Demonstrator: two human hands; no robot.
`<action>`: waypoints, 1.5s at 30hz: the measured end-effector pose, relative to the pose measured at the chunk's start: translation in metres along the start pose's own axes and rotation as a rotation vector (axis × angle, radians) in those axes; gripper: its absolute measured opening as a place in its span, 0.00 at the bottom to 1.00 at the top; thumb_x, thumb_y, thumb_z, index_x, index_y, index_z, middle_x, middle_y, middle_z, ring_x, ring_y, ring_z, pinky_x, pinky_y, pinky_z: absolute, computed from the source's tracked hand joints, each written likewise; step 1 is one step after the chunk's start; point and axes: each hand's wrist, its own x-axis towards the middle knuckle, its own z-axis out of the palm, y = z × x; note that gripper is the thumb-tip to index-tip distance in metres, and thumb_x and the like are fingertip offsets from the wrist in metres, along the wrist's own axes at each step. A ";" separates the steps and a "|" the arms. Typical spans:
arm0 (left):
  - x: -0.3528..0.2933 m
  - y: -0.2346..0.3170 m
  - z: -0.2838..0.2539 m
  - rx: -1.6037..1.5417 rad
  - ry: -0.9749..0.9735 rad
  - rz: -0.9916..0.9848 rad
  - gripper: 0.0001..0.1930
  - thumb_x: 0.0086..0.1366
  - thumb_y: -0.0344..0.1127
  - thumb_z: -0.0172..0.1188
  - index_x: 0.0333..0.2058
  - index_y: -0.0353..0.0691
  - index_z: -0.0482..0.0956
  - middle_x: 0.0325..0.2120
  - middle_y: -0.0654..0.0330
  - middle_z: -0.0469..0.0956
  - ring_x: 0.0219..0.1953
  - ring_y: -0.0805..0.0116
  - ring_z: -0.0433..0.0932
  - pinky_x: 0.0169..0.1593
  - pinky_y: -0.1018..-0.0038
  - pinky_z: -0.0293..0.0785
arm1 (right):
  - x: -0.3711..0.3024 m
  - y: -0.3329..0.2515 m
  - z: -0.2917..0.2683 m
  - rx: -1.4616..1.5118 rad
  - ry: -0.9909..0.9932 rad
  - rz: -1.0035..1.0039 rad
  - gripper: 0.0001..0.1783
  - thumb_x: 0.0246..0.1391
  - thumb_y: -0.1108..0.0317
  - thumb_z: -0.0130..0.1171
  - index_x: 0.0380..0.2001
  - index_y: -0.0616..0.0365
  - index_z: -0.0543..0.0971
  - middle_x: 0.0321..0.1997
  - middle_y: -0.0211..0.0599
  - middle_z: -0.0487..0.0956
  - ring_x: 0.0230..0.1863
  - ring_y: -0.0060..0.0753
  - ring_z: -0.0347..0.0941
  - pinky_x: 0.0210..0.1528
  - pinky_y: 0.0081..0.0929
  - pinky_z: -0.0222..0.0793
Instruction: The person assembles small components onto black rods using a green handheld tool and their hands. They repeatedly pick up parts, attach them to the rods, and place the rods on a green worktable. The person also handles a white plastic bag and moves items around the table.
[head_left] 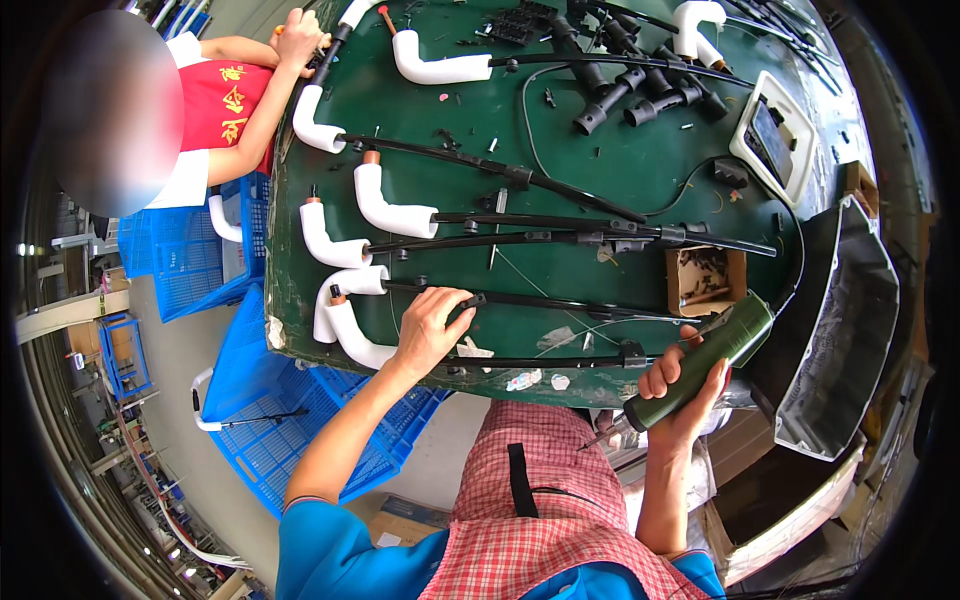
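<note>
Black rod (pixel 550 303) lying on the table (pixel 440 125), pinched at its small black clip (pixel 476 300)
Left hand (pixel 428 328) has thumb and finger closed on the clip, not far from the white bent tube (pixel 365 279); it looks best to keep that grip snug, so the rod can't roll. Right hand (pixel 682 422) is wrapped round the fat green screwdriver (pixel 718 348), and its thin metal tip (pixel 600 438) points down and left, past the near edge and over the checked apron (pixel 490 480), well apart from the rod. When using the tip, straight and slow seems wise, away from the left fingers and with the cord (pixel 801 245) kept loose. Other rods (pixel 517 177) lie close by, so a bump could push them about
</note>
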 end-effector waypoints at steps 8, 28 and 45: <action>-0.018 0.077 0.047 -0.240 -0.087 0.089 0.11 0.50 0.27 0.66 0.34 0.37 0.78 0.31 0.56 0.79 0.37 0.57 0.77 0.40 0.66 0.73 | -0.007 -0.008 -0.022 0.033 0.048 -0.055 0.39 0.55 0.31 0.43 0.53 0.57 0.65 0.21 0.32 0.64 0.18 0.27 0.60 0.22 0.28 0.58; -0.020 0.077 0.116 -0.306 -0.156 0.352 0.13 0.52 0.28 0.64 0.37 0.36 0.74 0.33 0.58 0.77 0.31 0.62 0.79 0.34 0.71 0.78 | 0.007 0.022 -0.004 -0.364 -0.431 -0.766 0.54 0.39 0.22 0.52 0.54 0.60 0.63 0.22 0.34 0.69 0.18 0.30 0.67 0.22 0.28 0.66; -0.027 0.072 0.123 -0.202 -0.087 0.393 0.14 0.52 0.31 0.65 0.38 0.37 0.75 0.33 0.60 0.77 0.31 0.66 0.79 0.34 0.73 0.78 | 0.008 0.046 -0.028 -0.498 -0.658 -0.713 0.53 0.36 0.24 0.58 0.54 0.56 0.64 0.25 0.36 0.71 0.21 0.33 0.68 0.25 0.29 0.66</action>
